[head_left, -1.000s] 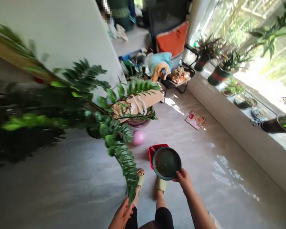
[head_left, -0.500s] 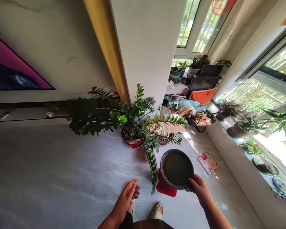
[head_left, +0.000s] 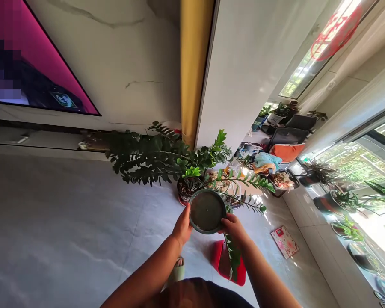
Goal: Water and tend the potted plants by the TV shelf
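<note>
Between my two hands is a round dark-green plant saucer (head_left: pixel 207 211) with a murky, brownish inside. My left hand (head_left: pixel 182 226) grips its left rim, and my right hand (head_left: pixel 231 227) has closed on the right rim. The saucer is held up in front of a large potted plant (head_left: pixel 160 158) with long leafy stems. Part of the plant's pot (head_left: pixel 183 190) is covered by the saucer. One drooping stem (head_left: pixel 233 256) passes behind my right forearm, over a red plastic container (head_left: pixel 220 256) on the floor.
A patterned pink-and-white square scale (head_left: pixel 285 242) lies on the floor at right. Several potted plants line the window ledge (head_left: pixel 327 233). A chair with an orange cushion (head_left: pixel 286 152) stands in the corner. My slippered foot (head_left: pixel 177 270) shows below my left hand.
My left hand, open and apart before, now grips the saucer's left rim. The saucer has moved left, away from above the red container, with my right hand still on it.
</note>
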Motion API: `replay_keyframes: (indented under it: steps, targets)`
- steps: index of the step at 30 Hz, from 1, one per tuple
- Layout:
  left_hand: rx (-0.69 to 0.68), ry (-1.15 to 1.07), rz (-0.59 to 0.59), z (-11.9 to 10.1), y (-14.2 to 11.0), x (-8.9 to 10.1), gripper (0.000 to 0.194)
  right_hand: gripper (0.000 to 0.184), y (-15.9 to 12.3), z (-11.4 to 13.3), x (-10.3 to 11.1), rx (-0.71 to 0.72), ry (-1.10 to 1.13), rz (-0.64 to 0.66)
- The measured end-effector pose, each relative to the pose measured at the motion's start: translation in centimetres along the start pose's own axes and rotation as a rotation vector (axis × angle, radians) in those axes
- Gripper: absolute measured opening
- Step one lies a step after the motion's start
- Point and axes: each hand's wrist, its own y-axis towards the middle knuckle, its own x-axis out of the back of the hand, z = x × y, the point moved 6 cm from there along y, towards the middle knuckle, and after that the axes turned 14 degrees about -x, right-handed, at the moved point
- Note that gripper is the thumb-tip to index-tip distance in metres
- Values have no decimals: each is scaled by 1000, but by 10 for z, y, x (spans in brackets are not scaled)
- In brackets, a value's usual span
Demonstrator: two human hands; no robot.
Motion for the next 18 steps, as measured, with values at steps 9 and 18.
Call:
replay_keyframes:
  steps: [9,18]
  targets:
    - [-105,-63,-201,-36,63,42,62,50,59,71,-63,570,-740,-311]
    - [-183,-13,-302,-34,91,38,55,67,101,113,-115,997,-1405,-100]
